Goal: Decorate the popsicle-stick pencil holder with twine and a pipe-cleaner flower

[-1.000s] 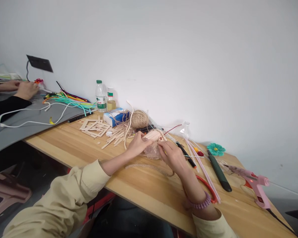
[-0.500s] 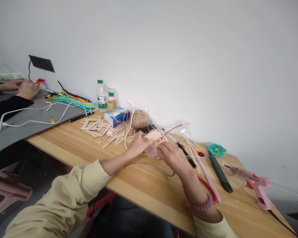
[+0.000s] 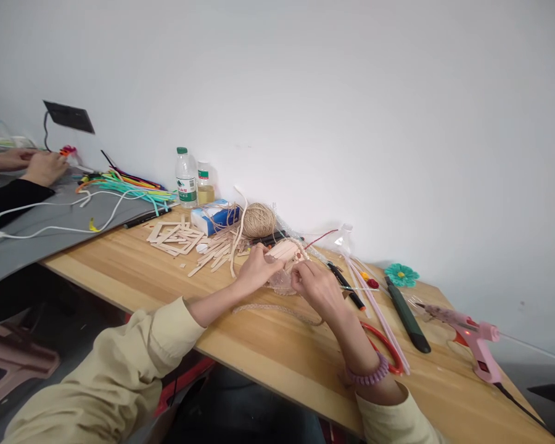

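The left hand [image 3: 258, 270] is gripping a craft-stick piece [image 3: 283, 249] at its left side, thumb and fingers closed on it. The piece is sitting between the 2 hands, over the wooden table [image 3: 259, 336], with clear plastic [image 3: 280, 281] showing just below it. The right hand [image 3: 318, 288] is curling its fingers together near the piece's right end; the fingertips are partly hidden, so whether they are pinching anything cannot be told. 1 twine ball [image 3: 259, 220] is lying behind the piece, and loose craft sticks [image 3: 216, 250] are lying to its left. 2 bottles [image 3: 185, 180] are standing near the wall. 1 pink glue gun [image 3: 480, 338] is lying well apart, at the right.
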Demonstrator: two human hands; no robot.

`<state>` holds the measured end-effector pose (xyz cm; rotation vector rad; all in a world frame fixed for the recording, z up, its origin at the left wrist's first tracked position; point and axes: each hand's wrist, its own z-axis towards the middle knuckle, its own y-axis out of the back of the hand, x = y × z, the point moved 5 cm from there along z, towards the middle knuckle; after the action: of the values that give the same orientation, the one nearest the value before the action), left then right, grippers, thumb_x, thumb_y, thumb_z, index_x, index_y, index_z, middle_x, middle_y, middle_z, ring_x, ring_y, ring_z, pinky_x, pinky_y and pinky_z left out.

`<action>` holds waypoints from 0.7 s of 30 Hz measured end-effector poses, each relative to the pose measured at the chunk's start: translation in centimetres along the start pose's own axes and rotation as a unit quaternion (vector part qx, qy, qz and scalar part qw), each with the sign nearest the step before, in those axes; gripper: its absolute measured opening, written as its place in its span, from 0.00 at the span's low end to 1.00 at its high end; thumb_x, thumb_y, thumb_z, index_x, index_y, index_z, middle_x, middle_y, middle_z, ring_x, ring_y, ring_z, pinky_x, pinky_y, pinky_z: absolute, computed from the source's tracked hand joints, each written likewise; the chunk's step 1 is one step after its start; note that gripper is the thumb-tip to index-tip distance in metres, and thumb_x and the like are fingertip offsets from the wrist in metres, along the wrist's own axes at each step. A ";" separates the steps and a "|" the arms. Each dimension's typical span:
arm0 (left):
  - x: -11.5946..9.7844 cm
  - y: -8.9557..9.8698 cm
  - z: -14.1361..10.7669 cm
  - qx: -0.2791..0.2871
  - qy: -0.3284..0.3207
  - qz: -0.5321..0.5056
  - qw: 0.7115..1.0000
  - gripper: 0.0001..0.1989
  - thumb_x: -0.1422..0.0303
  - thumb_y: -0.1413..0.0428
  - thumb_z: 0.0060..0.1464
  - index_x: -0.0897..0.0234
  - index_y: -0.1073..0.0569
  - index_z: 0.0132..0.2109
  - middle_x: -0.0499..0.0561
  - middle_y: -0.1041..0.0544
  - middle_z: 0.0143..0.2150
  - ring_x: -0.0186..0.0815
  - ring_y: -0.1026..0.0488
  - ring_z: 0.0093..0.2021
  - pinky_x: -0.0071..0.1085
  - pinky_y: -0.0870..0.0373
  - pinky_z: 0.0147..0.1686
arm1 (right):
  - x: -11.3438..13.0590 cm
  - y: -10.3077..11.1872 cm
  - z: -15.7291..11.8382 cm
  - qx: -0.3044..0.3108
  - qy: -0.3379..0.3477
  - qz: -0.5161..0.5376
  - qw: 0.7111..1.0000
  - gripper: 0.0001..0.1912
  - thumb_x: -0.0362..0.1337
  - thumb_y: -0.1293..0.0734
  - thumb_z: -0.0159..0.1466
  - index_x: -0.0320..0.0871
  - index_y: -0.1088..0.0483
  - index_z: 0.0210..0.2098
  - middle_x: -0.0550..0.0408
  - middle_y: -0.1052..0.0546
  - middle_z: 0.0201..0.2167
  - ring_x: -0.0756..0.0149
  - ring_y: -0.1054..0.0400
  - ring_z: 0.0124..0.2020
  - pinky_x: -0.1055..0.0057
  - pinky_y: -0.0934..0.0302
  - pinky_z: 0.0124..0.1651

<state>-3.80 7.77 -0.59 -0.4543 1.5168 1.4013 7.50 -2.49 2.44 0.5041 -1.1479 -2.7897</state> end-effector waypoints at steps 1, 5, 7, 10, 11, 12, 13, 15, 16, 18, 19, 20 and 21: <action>0.0 0.0 0.0 0.000 -0.001 0.001 1.000 0.17 0.55 0.47 0.48 0.60 0.38 0.41 0.55 0.30 0.44 0.45 0.30 0.46 0.35 0.37 0.42 | 0.0 0.0 0.0 -0.002 -0.005 0.001 1.000 0.09 0.38 0.37 0.66 0.38 0.31 0.34 0.58 0.28 0.29 0.72 0.32 0.27 0.72 0.34 0.30; 0.0 -0.1 -0.1 0.001 -0.004 0.002 1.000 0.17 0.56 0.47 0.49 0.60 0.39 0.41 0.55 0.30 0.45 0.45 0.30 0.47 0.35 0.37 0.42 | 0.0 -0.3 -0.1 -0.009 -0.031 0.008 0.999 0.09 0.39 0.37 0.66 0.38 0.31 0.35 0.58 0.28 0.29 0.72 0.32 0.27 0.71 0.34 0.30; 0.0 -0.1 -0.1 0.002 -0.003 0.001 1.000 0.16 0.56 0.47 0.49 0.60 0.39 0.41 0.55 0.30 0.44 0.45 0.30 0.46 0.35 0.37 0.42 | 0.0 -0.4 -0.2 -0.012 -0.048 0.015 0.999 0.09 0.39 0.37 0.66 0.38 0.31 0.35 0.58 0.28 0.30 0.72 0.32 0.27 0.71 0.34 0.31; 0.1 -0.1 0.0 0.002 0.002 -0.002 1.000 0.16 0.56 0.47 0.49 0.60 0.40 0.40 0.55 0.31 0.44 0.45 0.31 0.46 0.35 0.38 0.42 | 0.0 -0.7 -0.2 -0.013 -0.078 0.033 0.996 0.09 0.39 0.37 0.66 0.38 0.31 0.35 0.58 0.27 0.30 0.72 0.32 0.28 0.71 0.34 0.31; 0.1 -0.1 0.0 0.001 0.004 -0.005 1.000 0.16 0.56 0.47 0.49 0.60 0.40 0.40 0.55 0.31 0.44 0.45 0.31 0.46 0.35 0.38 0.41 | 0.0 -0.7 -0.2 -0.014 -0.089 0.040 0.995 0.10 0.39 0.37 0.66 0.38 0.31 0.35 0.58 0.27 0.30 0.72 0.32 0.28 0.71 0.34 0.32; 0.1 -0.1 0.0 0.001 0.005 -0.007 1.000 0.16 0.56 0.48 0.49 0.60 0.40 0.40 0.55 0.31 0.44 0.45 0.31 0.46 0.35 0.38 0.41 | 0.0 -0.7 -0.1 -0.015 -0.100 0.049 0.994 0.10 0.40 0.37 0.66 0.38 0.31 0.35 0.58 0.27 0.30 0.71 0.32 0.28 0.71 0.34 0.32; 0.2 -0.1 0.0 0.000 0.007 -0.010 1.000 0.16 0.56 0.48 0.49 0.61 0.40 0.40 0.55 0.30 0.44 0.45 0.31 0.46 0.35 0.38 0.42 | 0.0 -0.6 -0.1 -0.015 -0.109 0.060 0.992 0.10 0.39 0.37 0.66 0.38 0.31 0.35 0.58 0.27 0.30 0.71 0.32 0.28 0.70 0.34 0.32; 0.3 -0.1 0.0 -0.002 0.009 -0.017 1.000 0.16 0.56 0.48 0.49 0.61 0.39 0.40 0.55 0.30 0.43 0.44 0.30 0.46 0.35 0.38 0.42 | 0.0 -0.2 0.1 -0.013 -0.117 0.089 0.989 0.09 0.38 0.37 0.66 0.38 0.31 0.34 0.58 0.27 0.29 0.71 0.31 0.29 0.70 0.34 0.32; 0.3 -0.1 0.0 -0.002 0.010 -0.020 1.000 0.16 0.56 0.48 0.49 0.61 0.39 0.40 0.55 0.30 0.43 0.44 0.30 0.46 0.35 0.38 0.42 | 0.0 0.1 0.2 -0.009 -0.113 0.109 0.988 0.08 0.37 0.37 0.66 0.39 0.31 0.33 0.57 0.27 0.29 0.70 0.31 0.29 0.70 0.34 0.33; 0.5 -0.1 0.1 -0.001 0.011 -0.027 1.000 0.16 0.56 0.47 0.49 0.61 0.38 0.41 0.54 0.29 0.43 0.44 0.30 0.46 0.35 0.38 0.42 | -0.1 0.9 0.3 0.000 -0.096 0.152 0.984 0.06 0.34 0.39 0.65 0.41 0.30 0.37 0.56 0.25 0.31 0.68 0.29 0.31 0.70 0.33 0.35; 0.5 -0.1 0.1 -0.001 0.012 -0.030 0.999 0.16 0.56 0.47 0.49 0.61 0.38 0.41 0.54 0.29 0.43 0.44 0.30 0.46 0.35 0.38 0.42 | -0.2 1.4 0.3 0.003 -0.088 0.172 0.981 0.08 0.32 0.40 0.65 0.41 0.30 0.41 0.55 0.24 0.32 0.68 0.29 0.32 0.70 0.33 0.36; 0.6 -0.1 0.1 -0.001 0.012 -0.034 0.999 0.17 0.56 0.46 0.49 0.61 0.37 0.41 0.54 0.29 0.43 0.44 0.30 0.46 0.35 0.37 0.43 | -0.4 1.9 0.2 0.004 -0.083 0.188 0.979 0.11 0.31 0.41 0.65 0.42 0.32 0.45 0.53 0.24 0.34 0.67 0.28 0.34 0.70 0.32 0.38; 0.6 -0.1 0.2 -0.002 0.012 -0.038 0.999 0.17 0.56 0.46 0.49 0.61 0.37 0.41 0.54 0.29 0.44 0.44 0.30 0.46 0.35 0.37 0.43 | -0.6 2.4 0.1 0.002 -0.082 0.199 0.976 0.14 0.30 0.43 0.65 0.42 0.33 0.49 0.52 0.23 0.35 0.65 0.28 0.35 0.68 0.32 0.39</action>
<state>-3.93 8.12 -1.09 -0.5273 1.5008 1.3439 7.93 -3.99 4.34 0.0324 -1.1358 -2.5118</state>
